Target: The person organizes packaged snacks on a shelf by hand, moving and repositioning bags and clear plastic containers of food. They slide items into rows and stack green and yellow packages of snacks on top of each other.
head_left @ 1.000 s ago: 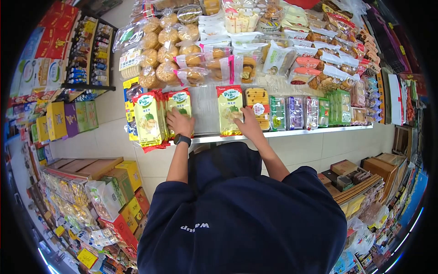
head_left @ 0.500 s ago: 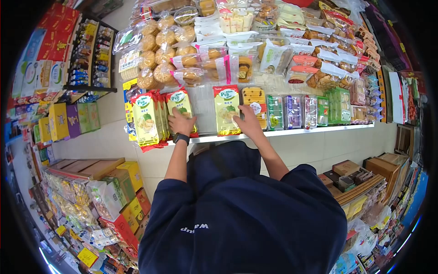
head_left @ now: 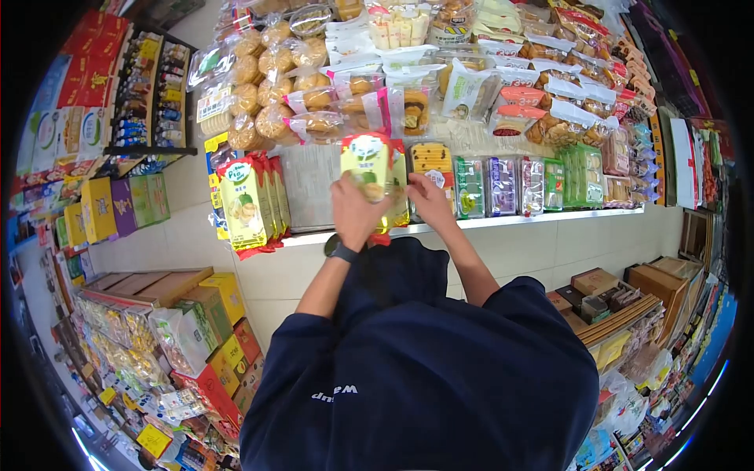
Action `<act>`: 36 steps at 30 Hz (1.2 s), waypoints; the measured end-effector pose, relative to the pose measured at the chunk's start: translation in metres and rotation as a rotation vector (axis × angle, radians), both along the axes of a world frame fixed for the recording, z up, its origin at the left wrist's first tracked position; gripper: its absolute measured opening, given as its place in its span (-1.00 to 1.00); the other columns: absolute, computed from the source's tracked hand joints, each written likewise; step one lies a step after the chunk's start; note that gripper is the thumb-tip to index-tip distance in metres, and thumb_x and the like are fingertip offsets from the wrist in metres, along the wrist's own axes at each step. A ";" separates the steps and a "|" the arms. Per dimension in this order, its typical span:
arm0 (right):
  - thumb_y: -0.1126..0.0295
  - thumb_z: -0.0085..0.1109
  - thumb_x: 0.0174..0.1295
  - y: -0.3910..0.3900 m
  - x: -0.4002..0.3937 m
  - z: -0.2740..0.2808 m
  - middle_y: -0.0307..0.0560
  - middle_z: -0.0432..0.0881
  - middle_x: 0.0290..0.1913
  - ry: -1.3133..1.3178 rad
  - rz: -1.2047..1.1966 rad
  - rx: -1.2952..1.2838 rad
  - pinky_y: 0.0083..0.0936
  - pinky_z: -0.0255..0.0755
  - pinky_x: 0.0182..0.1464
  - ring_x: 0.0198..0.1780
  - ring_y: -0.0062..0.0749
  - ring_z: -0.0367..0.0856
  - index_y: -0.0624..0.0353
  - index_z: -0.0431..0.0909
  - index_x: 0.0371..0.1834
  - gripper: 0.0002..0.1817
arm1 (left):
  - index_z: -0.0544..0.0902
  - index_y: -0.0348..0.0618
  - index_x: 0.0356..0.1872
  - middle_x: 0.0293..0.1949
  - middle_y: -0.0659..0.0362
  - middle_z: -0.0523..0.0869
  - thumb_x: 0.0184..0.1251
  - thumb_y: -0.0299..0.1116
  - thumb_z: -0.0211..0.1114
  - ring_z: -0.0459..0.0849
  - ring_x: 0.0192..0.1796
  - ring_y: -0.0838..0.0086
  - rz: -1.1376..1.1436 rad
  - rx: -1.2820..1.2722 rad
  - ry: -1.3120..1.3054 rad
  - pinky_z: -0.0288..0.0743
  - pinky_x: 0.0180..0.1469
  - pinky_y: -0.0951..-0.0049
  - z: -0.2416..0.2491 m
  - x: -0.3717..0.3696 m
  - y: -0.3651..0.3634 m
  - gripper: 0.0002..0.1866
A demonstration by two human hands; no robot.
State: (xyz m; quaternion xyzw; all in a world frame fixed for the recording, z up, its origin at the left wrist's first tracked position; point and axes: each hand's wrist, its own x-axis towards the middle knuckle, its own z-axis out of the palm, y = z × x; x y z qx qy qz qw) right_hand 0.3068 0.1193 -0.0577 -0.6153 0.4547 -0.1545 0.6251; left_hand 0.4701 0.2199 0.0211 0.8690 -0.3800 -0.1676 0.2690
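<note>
My left hand [head_left: 359,210] is closed around a yellow-green pastry packet [head_left: 366,162] with a red top edge. Behind it, partly covered, another packet of the same kind [head_left: 400,177] stands on the shelf. Beside that second packet's right edge is my right hand [head_left: 430,200], fingers apart with nothing held; whether it touches the packet is hard to tell. A row of matching packets [head_left: 243,206] stands at the left end. Right of my right hand is a pack of yellow biscuits with dark specks [head_left: 431,159].
Green [head_left: 470,187] and purple packs [head_left: 501,185] line the shelf's front edge [head_left: 518,222] to the right. Bagged round pastries [head_left: 275,85] and breads are heaped behind. Boxed goods [head_left: 206,322] stand at lower left, with wooden crates [head_left: 620,337] at lower right.
My left hand has lifted a packet from beside the left row and moved it right, in front of the standing packet. My right hand has shifted slightly and loosened from that standing packet.
</note>
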 end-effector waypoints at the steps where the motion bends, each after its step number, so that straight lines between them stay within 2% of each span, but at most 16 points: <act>1: 0.19 0.28 0.43 0.001 0.002 0.001 0.16 0.67 0.23 -0.040 -0.007 0.054 -0.40 0.53 0.21 0.21 -0.25 0.69 0.36 0.47 0.38 -0.41 | 0.33 -0.49 0.33 0.10 -0.30 0.49 -0.03 -0.05 0.63 0.54 0.16 -0.17 0.002 0.001 0.031 0.55 0.18 0.05 0.000 -0.009 -0.007 0.00; 4: 0.23 0.17 0.54 0.003 0.015 0.023 0.02 0.61 0.31 -0.077 -0.032 0.229 -0.50 0.39 0.37 0.33 -0.41 0.56 0.36 0.36 0.50 -0.41 | 0.32 -0.51 0.33 0.10 -0.30 0.49 0.02 -0.04 0.61 0.55 0.12 -0.20 0.003 0.040 -0.011 0.56 0.16 0.04 -0.020 -0.027 -0.019 -0.02; 5: 0.17 0.17 0.53 0.000 0.020 0.047 0.08 0.57 0.36 -0.101 0.006 0.304 -0.50 0.36 0.38 0.38 -0.40 0.50 0.40 0.26 0.56 -0.31 | 0.30 -0.51 0.35 0.15 -0.35 0.45 0.07 -0.06 0.59 0.56 0.11 -0.27 -0.001 0.032 0.024 0.57 0.15 -0.01 -0.029 -0.029 -0.020 -0.03; 8: 0.14 0.21 0.50 0.010 0.021 0.017 0.10 0.56 0.36 0.037 -0.002 0.085 -0.48 0.34 0.39 0.38 -0.35 0.50 0.39 0.22 0.58 -0.25 | 0.27 -0.51 0.36 0.26 -0.42 0.38 0.12 -0.11 0.56 0.55 0.17 -0.36 -0.092 0.018 0.031 0.57 0.16 -0.04 -0.033 -0.032 -0.013 -0.06; 9: 0.12 0.24 0.47 0.006 0.023 0.055 0.11 0.56 0.36 0.024 0.016 0.144 -0.43 0.34 0.40 0.36 -0.30 0.51 0.35 0.21 0.59 -0.23 | 0.26 -0.51 0.37 0.29 -0.42 0.36 0.10 -0.12 0.57 0.54 0.19 -0.36 -0.105 0.011 0.055 0.57 0.18 -0.05 -0.034 -0.031 -0.010 -0.05; 12: 0.15 0.26 0.42 0.010 0.026 0.033 0.21 0.62 0.21 -0.097 0.006 0.041 -0.25 0.40 0.31 0.29 -0.11 0.59 0.34 0.36 0.38 -0.38 | 0.23 -0.49 0.41 0.37 -0.42 0.32 0.08 -0.15 0.58 0.52 0.25 -0.37 -0.127 0.005 0.117 0.54 0.23 -0.06 -0.032 -0.027 -0.005 -0.02; 18: 0.21 0.30 0.39 0.009 0.030 0.036 0.16 0.64 0.15 -0.102 0.021 0.020 -0.29 0.42 0.29 0.24 -0.12 0.61 0.31 0.39 0.31 -0.45 | 0.12 -0.53 0.47 0.42 -0.42 0.30 0.07 -0.20 0.60 0.51 0.33 -0.28 -0.147 -0.032 0.222 0.50 0.34 0.05 -0.038 -0.018 0.004 0.07; 20: 0.18 0.28 0.42 0.008 0.029 0.030 0.12 0.60 0.25 -0.094 0.069 0.033 -0.33 0.41 0.32 0.29 -0.20 0.57 0.30 0.31 0.45 -0.34 | 0.08 -0.56 0.50 0.41 -0.42 0.32 0.06 -0.24 0.61 0.53 0.33 -0.25 -0.169 -0.141 0.248 0.51 0.34 0.10 -0.053 -0.014 0.009 0.10; 21: 0.16 0.28 0.43 0.006 0.030 0.031 0.10 0.58 0.30 -0.090 0.093 0.037 -0.36 0.40 0.34 0.32 -0.24 0.55 0.29 0.26 0.52 -0.29 | 0.06 -0.57 0.50 0.41 -0.41 0.33 0.06 -0.25 0.61 0.51 0.35 -0.23 -0.155 -0.155 0.344 0.49 0.36 0.12 -0.048 -0.014 0.009 0.12; 24: 0.16 0.29 0.41 0.008 0.031 0.038 0.13 0.58 0.29 -0.030 0.077 0.011 -0.34 0.39 0.35 0.32 -0.19 0.55 0.32 0.26 0.51 -0.27 | 0.03 -0.59 0.52 0.41 -0.40 0.35 0.07 -0.27 0.62 0.43 0.43 -0.20 -0.122 -0.189 0.604 0.43 0.42 0.14 -0.037 -0.014 0.009 0.14; 26: 0.21 0.34 0.35 0.010 0.033 0.031 0.19 0.59 0.24 -0.031 0.037 -0.029 -0.23 0.39 0.34 0.31 -0.07 0.56 0.33 0.32 0.39 -0.34 | 0.04 -0.58 0.52 0.42 -0.39 0.35 0.08 -0.25 0.61 0.36 0.48 -0.21 -0.112 -0.202 0.728 0.35 0.48 0.12 -0.036 -0.009 0.009 0.14; 27: 0.24 0.37 0.32 0.010 0.035 0.025 0.23 0.60 0.21 -0.037 0.021 -0.048 -0.17 0.39 0.34 0.30 0.00 0.56 0.34 0.35 0.32 -0.38 | 0.05 -0.56 0.53 0.44 -0.38 0.33 0.09 -0.23 0.61 0.32 0.51 -0.20 -0.107 -0.178 0.579 0.29 0.51 0.09 -0.037 -0.006 0.011 0.14; 30: 0.21 0.38 0.28 0.012 0.035 -0.011 0.36 0.54 0.31 0.092 -0.012 -0.301 -0.12 0.31 0.44 0.41 0.16 0.46 0.42 0.28 0.43 -0.23 | 0.06 -0.51 0.56 0.50 -0.37 0.27 0.12 -0.16 0.59 0.20 0.57 -0.21 -0.084 -0.141 0.144 0.12 0.59 0.01 -0.028 0.011 0.020 0.13; 31: 0.18 0.37 0.26 0.001 0.037 0.034 0.49 0.40 0.43 0.086 0.103 -0.103 -0.12 0.20 0.53 0.51 0.27 0.33 0.53 0.14 0.54 -0.08 | 0.07 -0.49 0.56 0.52 -0.37 0.24 0.13 -0.12 0.58 0.17 0.59 -0.22 -0.075 -0.163 0.014 0.07 0.60 -0.03 -0.008 0.027 0.022 0.13; 34: 0.18 0.36 0.26 -0.003 0.034 -0.010 0.55 0.29 0.50 0.134 0.090 -0.202 -0.15 0.15 0.57 0.56 0.28 0.26 0.58 0.07 0.56 -0.02 | 0.08 -0.41 0.59 0.55 -0.42 0.17 0.15 0.08 0.54 0.06 0.63 -0.24 0.052 -0.144 -0.400 -0.06 0.61 -0.18 0.008 0.085 0.041 0.17; 36: 0.23 0.38 0.26 -0.002 0.036 -0.009 0.47 0.36 0.45 0.157 0.048 -0.252 -0.18 0.21 0.53 0.50 0.20 0.33 0.52 0.14 0.55 -0.09 | 0.08 -0.37 0.59 0.54 -0.44 0.16 0.09 0.20 0.53 0.05 0.63 -0.27 0.241 0.040 -0.497 -0.04 0.57 -0.26 0.009 0.129 0.066 0.23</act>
